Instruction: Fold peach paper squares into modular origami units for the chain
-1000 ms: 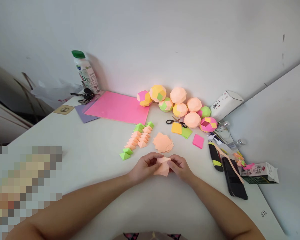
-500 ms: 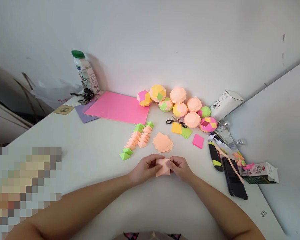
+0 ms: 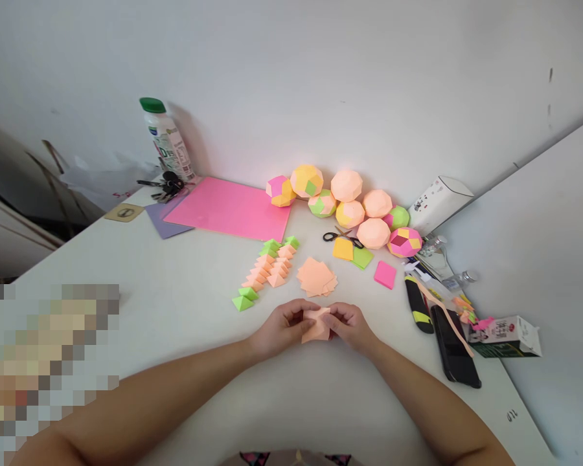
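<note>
Between both hands, just above the table, is a small peach paper square [image 3: 317, 329] with creases in it. My left hand [image 3: 282, 329] pinches its left side, thumb on the front. Its right side is gripped by my right hand [image 3: 354, 327], thumb near the top edge; the fingers behind the paper are partly hidden. Just beyond the hands lies a fanned pile of peach paper squares [image 3: 315, 276]. To the left of that pile stand two slanting rows of folded paper pieces [image 3: 258, 273], peach in the middle and green toward the ends.
Several faceted paper balls [image 3: 346, 186] sit against the wall. Before them lie black scissors [image 3: 342, 237] and yellow [image 3: 342, 249], green and pink [image 3: 385, 274] paper pads. A pink sheet [image 3: 228, 210] and a bottle [image 3: 168, 139] are back left; a cutter [image 3: 418, 304] and phone [image 3: 454, 346] lie right.
The peach paper square has tilted slightly and its lower edge sits a little differently between the fingers. Both hands stay in nearly the same place, and the other things have not moved.
</note>
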Demonstrator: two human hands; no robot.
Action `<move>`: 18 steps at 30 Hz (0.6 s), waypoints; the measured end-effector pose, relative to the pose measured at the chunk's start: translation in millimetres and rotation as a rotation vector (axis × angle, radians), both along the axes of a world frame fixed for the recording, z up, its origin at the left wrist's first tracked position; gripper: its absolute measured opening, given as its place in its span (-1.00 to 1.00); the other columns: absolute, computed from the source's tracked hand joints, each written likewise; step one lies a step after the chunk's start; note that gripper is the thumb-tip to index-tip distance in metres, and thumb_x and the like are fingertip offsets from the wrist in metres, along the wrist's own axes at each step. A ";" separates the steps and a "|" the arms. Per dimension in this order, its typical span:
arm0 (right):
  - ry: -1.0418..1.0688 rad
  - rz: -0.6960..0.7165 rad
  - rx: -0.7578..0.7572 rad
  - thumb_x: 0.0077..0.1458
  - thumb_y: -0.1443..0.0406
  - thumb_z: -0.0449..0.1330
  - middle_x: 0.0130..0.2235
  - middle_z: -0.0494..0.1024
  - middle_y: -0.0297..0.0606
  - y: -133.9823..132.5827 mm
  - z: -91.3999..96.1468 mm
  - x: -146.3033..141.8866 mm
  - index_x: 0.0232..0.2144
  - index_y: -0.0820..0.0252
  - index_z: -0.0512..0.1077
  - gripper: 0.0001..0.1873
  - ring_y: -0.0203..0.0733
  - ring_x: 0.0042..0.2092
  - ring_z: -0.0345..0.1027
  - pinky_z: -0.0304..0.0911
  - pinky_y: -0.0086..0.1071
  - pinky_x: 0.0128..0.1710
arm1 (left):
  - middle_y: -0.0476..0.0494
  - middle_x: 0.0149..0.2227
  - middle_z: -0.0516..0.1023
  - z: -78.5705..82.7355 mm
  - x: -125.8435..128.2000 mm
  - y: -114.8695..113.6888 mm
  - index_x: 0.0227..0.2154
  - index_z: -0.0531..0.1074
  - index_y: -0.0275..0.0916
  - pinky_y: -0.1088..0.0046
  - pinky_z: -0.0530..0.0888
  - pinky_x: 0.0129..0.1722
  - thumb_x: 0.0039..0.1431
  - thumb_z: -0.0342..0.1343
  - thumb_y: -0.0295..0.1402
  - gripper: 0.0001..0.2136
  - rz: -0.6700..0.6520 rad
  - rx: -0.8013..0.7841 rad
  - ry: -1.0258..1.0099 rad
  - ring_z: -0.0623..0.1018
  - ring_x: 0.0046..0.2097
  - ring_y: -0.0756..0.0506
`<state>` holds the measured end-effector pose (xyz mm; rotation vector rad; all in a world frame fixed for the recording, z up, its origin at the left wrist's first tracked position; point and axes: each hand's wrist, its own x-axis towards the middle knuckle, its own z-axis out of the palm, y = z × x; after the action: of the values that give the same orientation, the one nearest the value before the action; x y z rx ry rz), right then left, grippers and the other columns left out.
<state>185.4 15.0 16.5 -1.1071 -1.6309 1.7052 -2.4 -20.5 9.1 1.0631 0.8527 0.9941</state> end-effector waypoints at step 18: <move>0.012 0.010 0.051 0.06 0.09 0.14 -0.54 0.36 -0.37 -0.1 1.0 0.3 -0.46 0.21 0.37 -0.71 -0.33 -0.50 0.23 0.19 -0.44 -0.49 | -0.13 -0.32 0.54 -0.5 -0.3 0.2 -0.22 0.43 -0.24 0.37 0.43 -0.30 -0.02 0.21 -0.26 -0.72 0.039 -0.084 -0.069 0.52 -0.28 -0.09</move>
<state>185.7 14.9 17.5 -1.0646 -1.6660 1.6645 -2.7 -20.3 8.6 0.9384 0.8540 1.0129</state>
